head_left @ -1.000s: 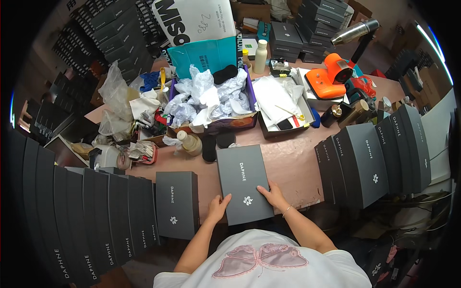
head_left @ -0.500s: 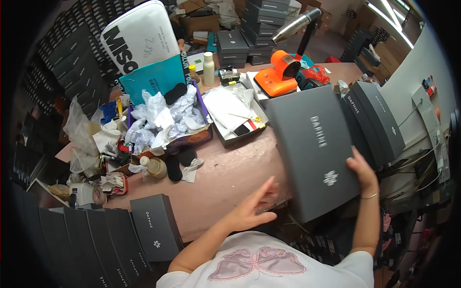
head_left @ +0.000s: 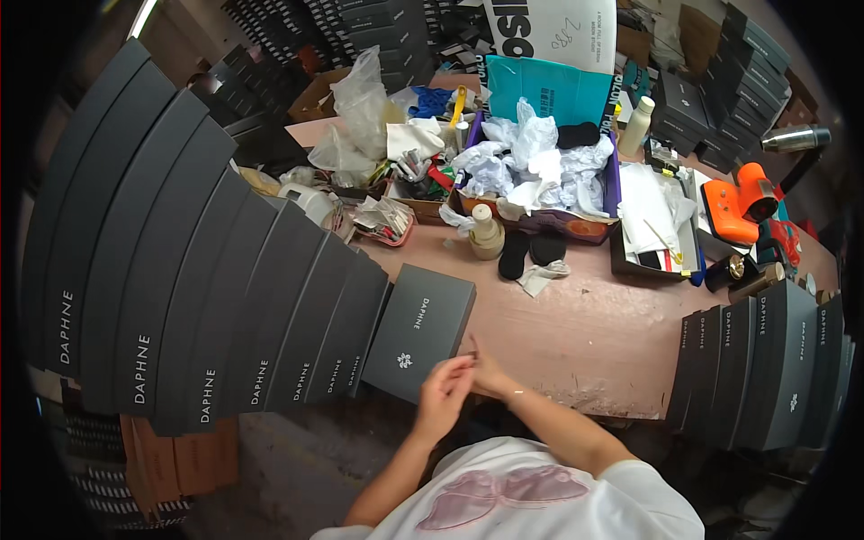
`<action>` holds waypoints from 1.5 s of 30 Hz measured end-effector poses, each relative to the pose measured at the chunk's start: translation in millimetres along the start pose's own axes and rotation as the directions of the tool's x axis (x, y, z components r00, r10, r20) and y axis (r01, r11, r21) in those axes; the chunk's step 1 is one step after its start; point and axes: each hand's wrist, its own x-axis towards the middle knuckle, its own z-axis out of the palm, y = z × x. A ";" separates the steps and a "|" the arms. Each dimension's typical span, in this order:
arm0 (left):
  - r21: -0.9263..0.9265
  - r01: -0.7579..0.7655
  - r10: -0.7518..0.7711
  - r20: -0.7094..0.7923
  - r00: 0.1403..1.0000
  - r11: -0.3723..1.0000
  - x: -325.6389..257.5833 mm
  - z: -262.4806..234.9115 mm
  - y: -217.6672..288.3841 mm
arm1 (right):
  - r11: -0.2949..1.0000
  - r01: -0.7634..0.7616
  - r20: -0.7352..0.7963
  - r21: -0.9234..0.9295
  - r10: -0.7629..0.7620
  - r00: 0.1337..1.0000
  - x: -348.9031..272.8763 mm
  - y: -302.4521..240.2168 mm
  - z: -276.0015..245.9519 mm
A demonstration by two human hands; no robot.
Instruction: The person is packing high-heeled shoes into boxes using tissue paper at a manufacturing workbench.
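My left hand (head_left: 443, 396) is raised off the near right corner of a dark grey shoebox (head_left: 421, 328), its fingers bent and pressed together. Whatever they may pinch is too small to make out. My right hand (head_left: 489, 373) meets its fingertips beside the box's right edge; its own fingers are partly covered and blurred. The shoebox sits on the pink tabletop (head_left: 576, 346), lid up, against a tall stack of like shoeboxes (head_left: 270, 297) on the left.
More dark shoeboxes (head_left: 747, 369) stand at the right. Behind lie a purple-sided box (head_left: 594, 225) of crumpled tissue, a white bottle (head_left: 486, 232), black pads (head_left: 515, 256), a black tray (head_left: 661, 268) of papers and an orange device (head_left: 733, 211). Clear plastic bags (head_left: 360, 99) lie farther back.
The view has turned left. My right hand has let go of the large dark shoebox at the right and come over to my left hand. My left hand's spread fingers have closed up.
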 end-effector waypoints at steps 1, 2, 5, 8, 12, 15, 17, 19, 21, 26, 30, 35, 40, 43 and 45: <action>0.061 -0.060 0.064 -0.069 0.996 0.996 -8.2 -20.9 -5.5 | 0.979 -0.199 -0.125 0.048 0.203 0.971 17.1 -3.0 38.4; 0.275 -0.051 0.088 -0.125 0.988 0.960 -15.9 -39.8 -4.7 | 0.987 -0.148 -0.310 -0.058 0.123 0.943 39.2 35.5 55.6; 0.686 0.050 0.194 -0.273 0.942 0.726 -38.7 -107.8 -29.5 | 0.915 -0.338 -0.154 0.221 0.375 0.914 9.4 -15.4 69.8; 0.791 0.137 0.155 -0.281 0.947 0.596 -12.1 -140.4 -98.0 | 0.939 -0.343 -0.220 0.031 0.341 0.914 10.4 6.7 34.1; 0.891 0.382 -0.067 -0.378 0.923 0.246 52.8 -127.7 -109.7 | 0.896 -0.426 0.009 0.122 0.429 0.903 -6.1 -15.5 37.1; 0.882 0.394 -0.069 -0.390 0.918 0.258 62.5 -157.7 -112.8 | 0.874 -0.485 0.107 0.014 0.481 0.870 -16.4 -14.5 41.5; 0.703 0.483 -0.241 -0.421 0.874 0.522 61.7 -150.8 -97.6 | 0.879 -0.454 -0.072 0.145 0.467 0.881 -25.7 -6.0 32.7; 0.459 0.505 -0.454 -0.225 0.862 0.731 49.6 -153.1 -134.8 | 0.918 -0.396 -0.025 0.035 0.397 0.918 -43.3 -2.0 -19.0; 0.385 0.466 -0.413 -0.217 0.884 0.796 20.0 -84.6 -147.3 | 0.935 -0.347 -0.066 -0.077 0.342 0.937 -76.9 -6.0 -67.8; -0.099 0.686 -0.670 0.154 0.726 0.721 5.4 46.0 -174.9 | 0.879 -0.438 -0.330 -0.188 0.364 0.871 -187.3 -48.7 -180.9; -0.192 0.754 -0.695 0.299 0.654 0.628 34.3 108.9 -149.5 | 0.850 -0.267 -0.326 0.455 0.438 0.838 -235.8 -77.1 -210.5; -0.006 0.612 -0.556 0.410 0.723 0.791 53.9 107.1 -135.0 | 0.861 0.161 -0.398 0.482 0.052 0.916 -242.4 -119.2 -187.6; 0.002 0.537 -0.507 0.333 0.795 0.843 47.5 32.8 -122.5 | 0.980 0.114 -0.159 -0.164 -0.140 0.977 -192.2 -144.4 -63.9; -0.336 0.563 -0.488 0.287 0.824 0.755 72.2 -56.0 -144.5 | 0.631 0.320 0.042 -0.706 -0.413 0.910 -172.4 -113.6 -23.8; -0.346 0.506 -0.535 0.014 0.845 0.790 78.5 -108.9 -149.9 | 0.660 0.086 -0.250 -0.746 -0.399 0.882 -182.2 -133.7 -53.2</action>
